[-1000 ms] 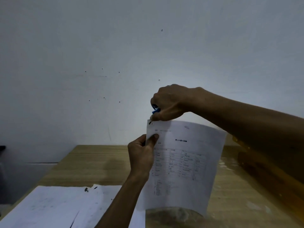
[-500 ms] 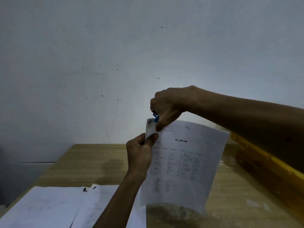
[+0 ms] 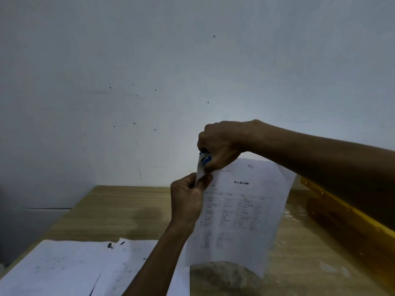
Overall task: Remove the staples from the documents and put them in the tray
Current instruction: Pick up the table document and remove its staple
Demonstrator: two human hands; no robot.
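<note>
Head view: document (image 3: 245,210) print illegible

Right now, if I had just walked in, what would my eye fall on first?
A white printed paper document is held upright in mid-frame. The left hand pinches it near its top left corner, while the right hand grips a small blue tool against that corner. At lower left, loose white sheets lie spread on the light wooden table.
</note>
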